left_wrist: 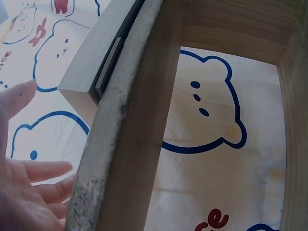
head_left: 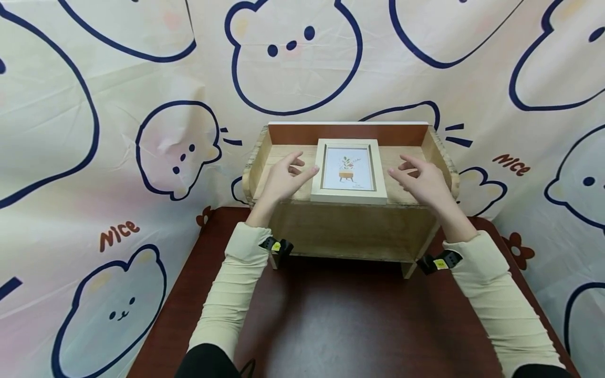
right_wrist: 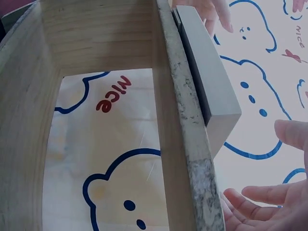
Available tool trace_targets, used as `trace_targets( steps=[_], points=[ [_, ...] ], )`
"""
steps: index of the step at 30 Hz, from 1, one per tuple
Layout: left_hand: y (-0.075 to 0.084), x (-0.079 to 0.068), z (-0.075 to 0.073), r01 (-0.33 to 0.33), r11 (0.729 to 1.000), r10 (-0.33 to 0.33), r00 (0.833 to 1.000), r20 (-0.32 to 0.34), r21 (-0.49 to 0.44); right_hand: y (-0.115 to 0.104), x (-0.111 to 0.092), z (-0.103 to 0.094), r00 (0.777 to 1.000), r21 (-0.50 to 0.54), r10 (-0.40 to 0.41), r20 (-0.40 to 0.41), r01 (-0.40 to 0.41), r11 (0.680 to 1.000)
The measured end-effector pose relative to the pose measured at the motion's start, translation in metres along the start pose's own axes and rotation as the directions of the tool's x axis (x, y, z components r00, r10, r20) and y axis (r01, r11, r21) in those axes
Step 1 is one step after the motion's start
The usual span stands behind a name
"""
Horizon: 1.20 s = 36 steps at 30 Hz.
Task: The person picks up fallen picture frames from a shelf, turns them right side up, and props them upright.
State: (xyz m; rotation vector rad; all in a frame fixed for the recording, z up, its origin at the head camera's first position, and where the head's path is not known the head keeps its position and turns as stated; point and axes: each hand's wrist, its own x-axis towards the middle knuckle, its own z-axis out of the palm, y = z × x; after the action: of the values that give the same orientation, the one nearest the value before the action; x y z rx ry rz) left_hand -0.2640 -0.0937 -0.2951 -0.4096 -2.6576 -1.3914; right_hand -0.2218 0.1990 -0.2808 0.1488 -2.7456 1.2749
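A white picture frame (head_left: 348, 197) with a potted-plant print lies face up on the top board of a small wooden shelf (head_left: 340, 231). My left hand (head_left: 287, 176) is just left of the frame, fingers loosely bent and thumb pointing towards its edge. On the other side my right hand (head_left: 420, 181) hovers in a similar pose, a little farther away. Both wrist views show a gap between the thumb and the frame; the left palm (left_wrist: 24, 192) and right palm (right_wrist: 284, 207) hold nothing. The frame's underside is mostly hidden.
The shelf stands on a dark reddish-brown table (head_left: 359, 315), near its back. It has raised side panels, a brown back strip (head_left: 350, 133) and an open lower compartment. A cartoon-bear cloth (head_left: 293, 68) hangs behind and around the table.
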Motion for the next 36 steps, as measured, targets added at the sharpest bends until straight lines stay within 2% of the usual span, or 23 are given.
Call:
trace_targets(
  steps=[6, 10, 17, 19, 24, 28, 31, 36],
  points=[
    [0.008, 0.012, 0.000, 0.070, 0.996, -0.073, 0.995, 0.069, 0.053, -0.004, 0.014, 0.002, 0.992, 0.063, 0.060, 0.111, -0.068, 0.996],
    [0.012, 0.017, 0.001, 0.091, 0.994, -0.098, 0.990, 0.106, 0.068, -0.006, 0.023, 0.003, 0.980, 0.104, 0.105, 0.169, -0.124, 0.987],
    [0.013, 0.025, 0.001, 0.129, 0.988, -0.141, 0.976, 0.165, 0.084, -0.008, 0.038, 0.004, 0.961, 0.105, 0.170, 0.218, -0.196, 0.975],
    [0.013, 0.028, 0.002, 0.136, 0.986, -0.151, 0.971, 0.183, 0.092, -0.008, 0.041, 0.005, 0.960, 0.075, 0.173, 0.218, -0.193, 0.978],
    [0.014, 0.035, 0.004, 0.132, 0.984, -0.156, 0.963, 0.220, 0.121, -0.010, 0.047, 0.008, 0.972, -0.031, 0.123, 0.201, -0.119, 0.992],
    [0.016, 0.038, 0.005, 0.141, 0.981, -0.170, 0.958, 0.233, 0.135, -0.011, 0.051, 0.010, 0.974, -0.066, 0.100, 0.203, -0.089, 0.994],
    [0.016, 0.038, 0.005, 0.132, 0.985, -0.156, 0.957, 0.244, 0.113, -0.012, 0.054, 0.012, 0.972, -0.097, 0.113, 0.208, -0.094, 0.991],
    [0.013, 0.037, 0.006, 0.087, 0.995, -0.096, 0.962, 0.255, 0.044, -0.014, 0.057, 0.013, 0.965, -0.143, 0.141, 0.222, -0.110, 0.984]
  ],
)
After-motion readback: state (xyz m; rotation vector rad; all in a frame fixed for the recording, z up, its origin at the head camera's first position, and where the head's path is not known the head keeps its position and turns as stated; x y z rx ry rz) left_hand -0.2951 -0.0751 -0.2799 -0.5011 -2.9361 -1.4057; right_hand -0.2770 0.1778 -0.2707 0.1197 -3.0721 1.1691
